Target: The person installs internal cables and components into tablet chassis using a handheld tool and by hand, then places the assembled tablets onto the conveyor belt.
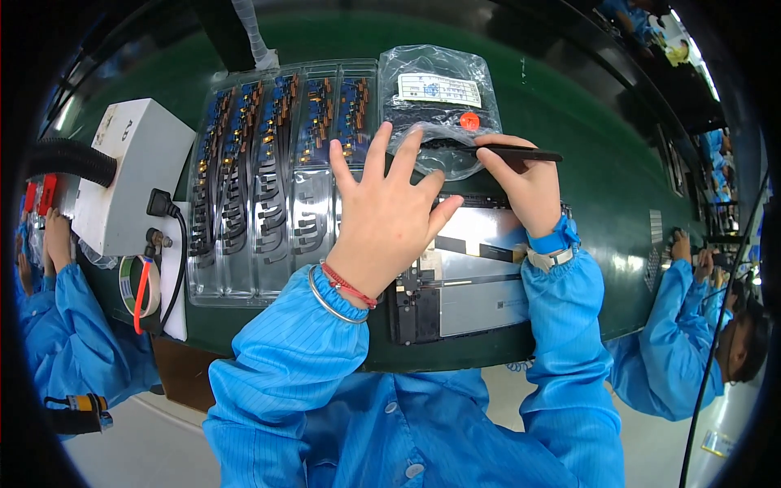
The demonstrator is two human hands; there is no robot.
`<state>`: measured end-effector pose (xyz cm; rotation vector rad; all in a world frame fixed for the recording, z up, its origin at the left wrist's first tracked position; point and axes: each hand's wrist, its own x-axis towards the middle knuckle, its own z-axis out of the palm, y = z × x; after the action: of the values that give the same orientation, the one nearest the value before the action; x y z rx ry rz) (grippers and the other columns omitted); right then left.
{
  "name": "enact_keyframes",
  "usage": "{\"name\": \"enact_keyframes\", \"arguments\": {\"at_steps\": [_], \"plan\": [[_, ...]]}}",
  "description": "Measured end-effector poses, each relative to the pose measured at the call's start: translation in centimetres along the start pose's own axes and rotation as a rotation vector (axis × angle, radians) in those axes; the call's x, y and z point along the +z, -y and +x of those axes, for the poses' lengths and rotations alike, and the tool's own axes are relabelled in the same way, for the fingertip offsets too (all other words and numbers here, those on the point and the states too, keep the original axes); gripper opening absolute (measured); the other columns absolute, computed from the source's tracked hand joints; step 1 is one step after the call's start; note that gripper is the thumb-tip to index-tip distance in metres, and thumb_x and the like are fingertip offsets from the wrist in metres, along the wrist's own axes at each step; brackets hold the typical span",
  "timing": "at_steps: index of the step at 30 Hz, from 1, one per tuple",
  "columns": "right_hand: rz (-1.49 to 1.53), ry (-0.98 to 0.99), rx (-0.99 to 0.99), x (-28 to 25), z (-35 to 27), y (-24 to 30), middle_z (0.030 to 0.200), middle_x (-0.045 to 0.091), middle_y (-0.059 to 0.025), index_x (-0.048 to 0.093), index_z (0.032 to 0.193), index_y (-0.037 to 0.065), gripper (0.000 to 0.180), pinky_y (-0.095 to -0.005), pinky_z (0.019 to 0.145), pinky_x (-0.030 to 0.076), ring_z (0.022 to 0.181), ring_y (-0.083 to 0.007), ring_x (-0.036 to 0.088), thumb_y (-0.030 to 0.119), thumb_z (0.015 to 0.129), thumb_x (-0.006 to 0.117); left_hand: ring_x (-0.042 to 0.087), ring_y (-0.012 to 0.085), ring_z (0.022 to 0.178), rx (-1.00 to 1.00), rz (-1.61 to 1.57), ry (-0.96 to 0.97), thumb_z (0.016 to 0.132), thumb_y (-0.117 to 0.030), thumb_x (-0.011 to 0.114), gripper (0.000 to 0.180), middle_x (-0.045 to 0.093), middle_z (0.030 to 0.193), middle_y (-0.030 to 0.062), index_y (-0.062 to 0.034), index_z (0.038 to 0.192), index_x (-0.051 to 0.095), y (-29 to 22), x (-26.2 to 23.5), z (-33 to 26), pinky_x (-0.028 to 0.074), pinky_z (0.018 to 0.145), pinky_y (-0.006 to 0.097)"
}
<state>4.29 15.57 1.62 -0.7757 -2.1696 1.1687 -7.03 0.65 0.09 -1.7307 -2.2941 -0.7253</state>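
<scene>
My left hand [389, 224] is spread wide, palm down, between the clear tray [317, 191] and the plastic bag [443, 69]. Its fingertips reach the bag's near edge; whether they press on it I cannot tell. Pinched in my right hand [529, 193] is a slim black tool like tweezers [525, 153], pointing left over the bag's crumpled opening. Dark parts lie inside the bag, under a white label and a red round sticker. Below my hands rests an open flat electronic device [480, 305] with a grey battery-like panel, partly covered by my left hand and right arm.
Blue circuit strips with black cables [268, 154] fill the tray's columns. To its left stand a white box [134, 175] with a black hose, a black plug [161, 203] and a tape roll [130, 289]. Co-workers in blue sleeves [73, 325] sit at both sides of the green table [610, 268].
</scene>
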Motion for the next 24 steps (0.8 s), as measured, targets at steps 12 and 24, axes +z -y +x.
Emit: {"name": "enact_keyframes", "arguments": {"at_steps": [12,24], "plan": [[0.058,0.009,0.047,-0.23,-0.14,0.1,0.08,0.064,-0.0095,0.065,0.091,0.0,0.018,-0.0232,0.066,0.048,0.074,-0.0126,0.06,0.01,0.076,0.063,0.033,0.031,0.119,0.03,-0.007,-0.07,0.078,-0.038,0.058,0.025,0.047,0.12,0.0097,-0.0155,0.083,0.068,0.07,0.0,0.1,0.016,0.091,0.066],[-0.1,0.09,-0.107,-0.19,-0.56,0.06,0.088,0.064,-0.0097,0.066,0.091,0.006,0.018,-0.0261,0.069,0.049,0.078,-0.0183,0.062,0.01,0.074,0.065,0.034,0.0311,0.119,0.033,-0.02,-0.082,0.078,-0.037,0.058,0.024,0.047,0.12,0.01,-0.0151,0.083,0.068,0.07,0.08,0.11,0.016,0.091,0.066]]}}
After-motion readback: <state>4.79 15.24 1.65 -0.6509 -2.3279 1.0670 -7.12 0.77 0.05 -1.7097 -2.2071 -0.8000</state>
